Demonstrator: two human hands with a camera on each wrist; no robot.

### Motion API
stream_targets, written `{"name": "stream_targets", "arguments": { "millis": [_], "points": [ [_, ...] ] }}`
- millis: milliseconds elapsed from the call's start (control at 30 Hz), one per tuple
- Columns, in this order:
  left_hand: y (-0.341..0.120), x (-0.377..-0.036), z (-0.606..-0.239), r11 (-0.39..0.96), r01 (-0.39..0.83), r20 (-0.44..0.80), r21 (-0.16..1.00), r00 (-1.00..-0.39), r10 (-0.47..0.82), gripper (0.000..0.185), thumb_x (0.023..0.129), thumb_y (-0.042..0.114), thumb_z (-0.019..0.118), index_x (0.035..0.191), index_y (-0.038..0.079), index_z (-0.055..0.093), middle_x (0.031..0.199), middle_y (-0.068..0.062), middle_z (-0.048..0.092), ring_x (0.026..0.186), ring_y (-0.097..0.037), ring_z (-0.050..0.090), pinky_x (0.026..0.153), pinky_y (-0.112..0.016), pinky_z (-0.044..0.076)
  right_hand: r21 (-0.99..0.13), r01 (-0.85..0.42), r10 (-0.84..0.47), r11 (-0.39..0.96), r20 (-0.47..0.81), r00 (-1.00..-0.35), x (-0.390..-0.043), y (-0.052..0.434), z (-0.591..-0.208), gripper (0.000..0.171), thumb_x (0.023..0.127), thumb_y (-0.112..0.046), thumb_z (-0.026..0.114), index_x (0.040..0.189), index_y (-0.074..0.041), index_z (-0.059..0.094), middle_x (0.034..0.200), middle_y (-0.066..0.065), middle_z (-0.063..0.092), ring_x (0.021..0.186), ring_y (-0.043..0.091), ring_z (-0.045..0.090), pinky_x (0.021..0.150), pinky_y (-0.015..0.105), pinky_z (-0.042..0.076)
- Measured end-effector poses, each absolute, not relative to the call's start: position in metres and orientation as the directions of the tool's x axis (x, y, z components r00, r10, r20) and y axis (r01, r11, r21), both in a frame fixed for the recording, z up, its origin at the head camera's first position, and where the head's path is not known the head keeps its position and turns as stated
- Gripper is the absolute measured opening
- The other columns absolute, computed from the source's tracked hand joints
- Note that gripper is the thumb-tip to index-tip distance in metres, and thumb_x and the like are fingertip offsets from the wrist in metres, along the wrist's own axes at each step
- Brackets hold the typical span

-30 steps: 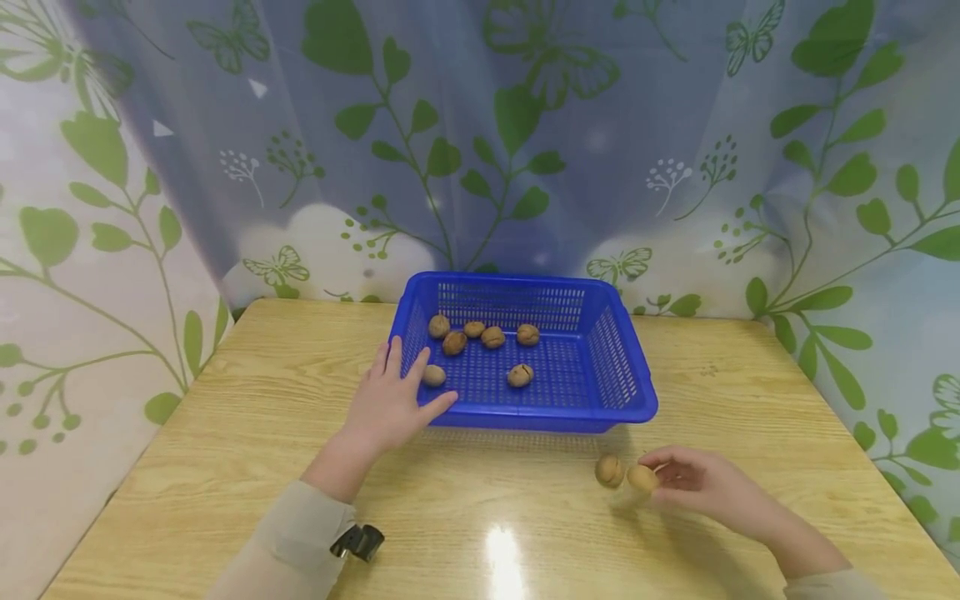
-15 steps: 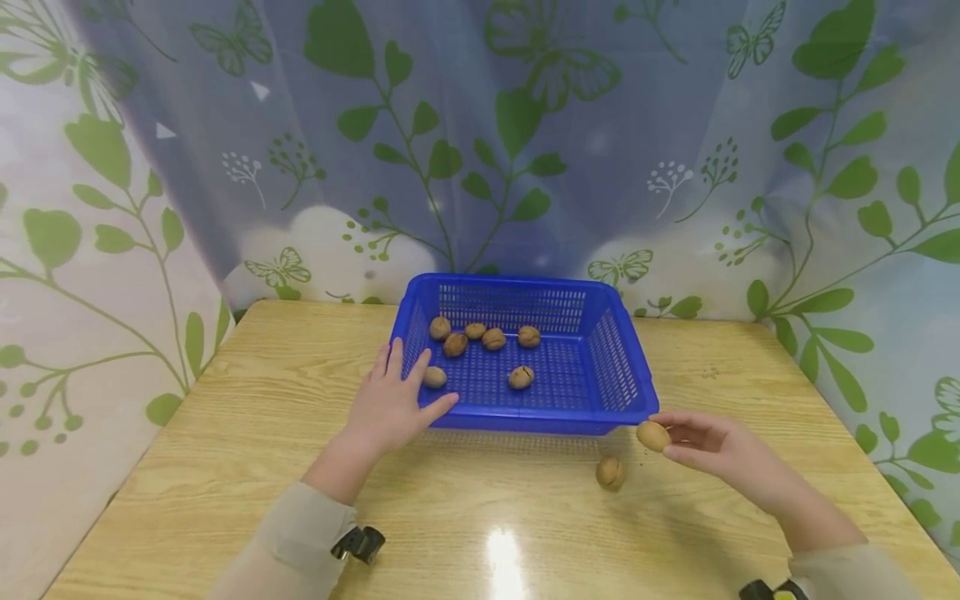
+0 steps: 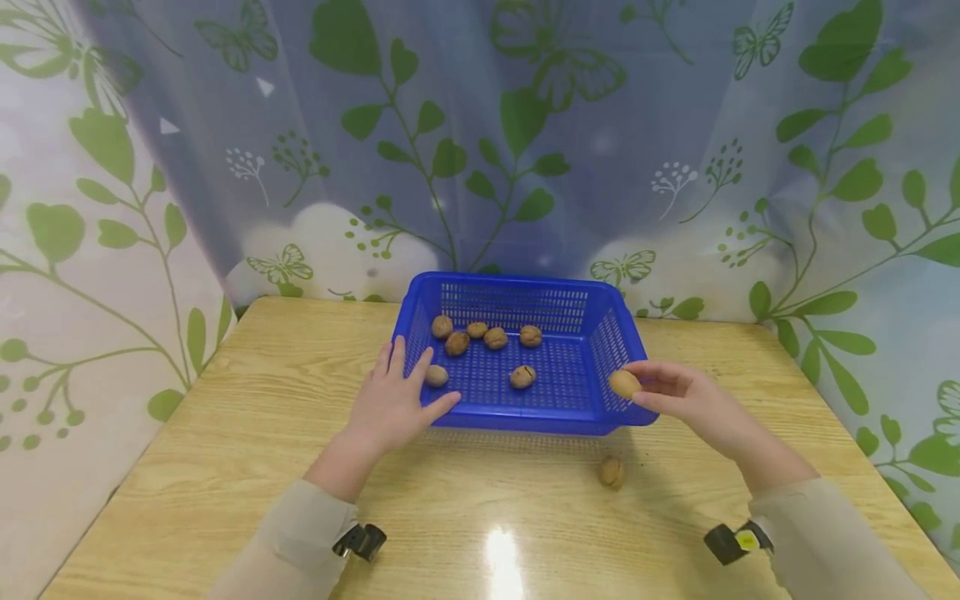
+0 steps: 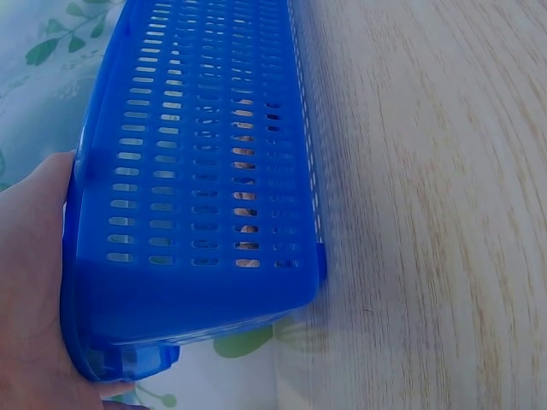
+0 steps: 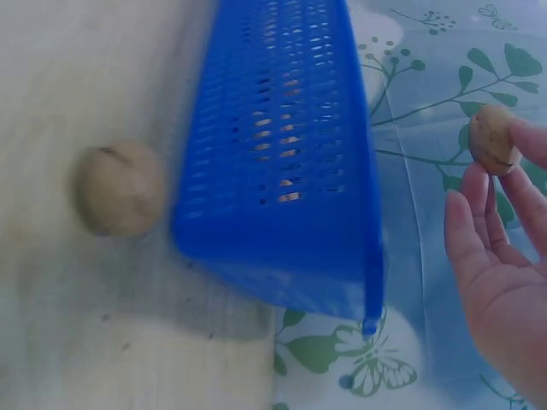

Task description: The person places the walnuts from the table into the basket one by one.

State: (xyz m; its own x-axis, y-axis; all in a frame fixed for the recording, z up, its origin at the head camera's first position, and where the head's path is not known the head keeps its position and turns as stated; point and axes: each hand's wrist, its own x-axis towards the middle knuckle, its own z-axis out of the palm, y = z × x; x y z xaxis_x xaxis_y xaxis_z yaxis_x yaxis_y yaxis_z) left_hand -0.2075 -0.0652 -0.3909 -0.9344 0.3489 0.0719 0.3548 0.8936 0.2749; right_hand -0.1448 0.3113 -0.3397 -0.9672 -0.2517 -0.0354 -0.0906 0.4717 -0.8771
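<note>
Pinching a walnut (image 3: 624, 383) in right hand (image 3: 686, 398) fingertips over the blue basket (image 3: 592, 417) near-right corner. Left hand (image 3: 392, 404) spread flat on the near-left rim, half covering one nut. Second loose walnut (image 3: 611, 471) on bench (image 3: 225, 433), blurry in wrist view.

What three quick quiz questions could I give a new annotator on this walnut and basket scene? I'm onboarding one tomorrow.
1. True or false: the right hand pinches a round brown walnut above the blue perforated plastic basket.
2. How many walnuts lie inside the basket?
3. Where is the lone walnut? A) on the wooden table, in front of the basket; B) under the left hand; C) behind the basket.

Key: 1 true; 2 seven; 3 A.
</note>
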Motion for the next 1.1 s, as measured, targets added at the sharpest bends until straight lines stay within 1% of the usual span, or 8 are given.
{"name": "stream_targets", "arguments": {
  "millis": [133,200,367,500,667,800,1033,1100],
  "points": [
    [-0.066,-0.208,-0.392,0.894,0.352,0.075,0.275,-0.935,0.346,0.089,0.085,0.073,0.033,0.148,0.011,0.027,0.151,-0.028,0.006,0.138,-0.042,0.001,0.107,-0.056,0.018,-0.887,-0.076,-0.249,0.455,-0.045,-0.968,-0.168,0.300,-0.335,0.048,0.091,-0.024,0.062,0.131,0.000,0.050,0.124,0.014,0.056,0.105,0.007,0.056,0.087,0.023,0.044],
    [-0.066,-0.208,-0.392,0.893,0.356,0.077,0.275,-0.934,0.348,0.089,0.085,0.074,0.032,0.148,0.011,0.027,0.150,-0.029,0.007,0.138,-0.042,0.002,0.107,-0.056,0.018,-0.891,-0.078,-0.252,0.447,-0.042,-0.967,-0.180,0.296,-0.333,0.048,0.091,-0.024,0.062,0.131,0.000,0.049,0.125,0.015,0.055,0.107,0.009,0.055,0.090,0.026,0.043],
    [-0.065,-0.208,-0.392,0.888,0.355,0.072,0.292,-0.934,0.350,0.089,0.084,0.074,0.032,0.148,0.012,0.026,0.151,-0.028,0.007,0.138,-0.042,0.002,0.106,-0.057,0.019,-0.888,-0.086,-0.262,0.453,-0.041,-0.964,-0.207,0.289,-0.330,0.049,0.091,-0.026,0.061,0.132,-0.001,0.049,0.130,0.016,0.051,0.119,0.024,0.049,0.101,0.044,0.036],
    [-0.065,-0.207,-0.391,0.891,0.348,0.067,0.292,-0.937,0.344,0.088,0.085,0.073,0.034,0.149,0.013,0.025,0.151,-0.027,0.005,0.139,-0.041,0.000,0.106,-0.057,0.018,-0.878,-0.091,-0.277,0.469,-0.049,-0.960,-0.226,0.286,-0.326,0.050,0.092,-0.025,0.060,0.134,-0.001,0.047,0.132,0.018,0.049,0.123,0.032,0.043,0.103,0.051,0.030],
    [-0.065,-0.207,-0.389,0.892,0.349,0.065,0.286,-0.936,0.345,0.087,0.085,0.072,0.035,0.148,0.012,0.026,0.151,-0.028,0.006,0.139,-0.041,0.001,0.107,-0.056,0.017,-0.831,-0.095,-0.286,0.548,-0.079,-0.955,-0.247,0.287,-0.322,0.051,0.093,-0.028,0.058,0.136,-0.003,0.045,0.136,0.017,0.046,0.125,0.033,0.041,0.103,0.052,0.029],
    [-0.065,-0.207,-0.387,0.895,0.344,0.051,0.285,-0.938,0.344,0.087,0.086,0.071,0.036,0.149,0.012,0.025,0.151,-0.028,0.005,0.139,-0.041,0.000,0.107,-0.055,0.017,-0.817,-0.079,-0.282,0.571,-0.105,-0.954,-0.264,0.288,-0.320,0.050,0.095,-0.028,0.055,0.138,-0.005,0.043,0.139,0.017,0.043,0.127,0.034,0.039,0.103,0.052,0.028],
    [-0.066,-0.206,-0.386,0.897,0.347,0.054,0.276,-0.937,0.345,0.088,0.085,0.072,0.035,0.148,0.012,0.026,0.151,-0.028,0.007,0.139,-0.041,0.001,0.107,-0.055,0.018,-0.901,-0.015,-0.272,0.435,-0.116,-0.955,-0.292,0.284,-0.328,0.049,0.095,-0.014,0.055,0.137,0.003,0.040,0.138,0.022,0.041,0.128,0.033,0.038,0.104,0.045,0.031],
    [-0.065,-0.206,-0.387,0.896,0.350,0.057,0.272,-0.936,0.348,0.088,0.085,0.073,0.034,0.148,0.012,0.026,0.150,-0.028,0.007,0.139,-0.041,0.001,0.107,-0.055,0.018,-0.909,0.002,-0.262,0.417,-0.122,-0.957,-0.298,0.283,-0.333,0.049,0.094,-0.012,0.055,0.137,0.004,0.039,0.139,0.023,0.040,0.128,0.033,0.037,0.105,0.044,0.031]
  ]
}}
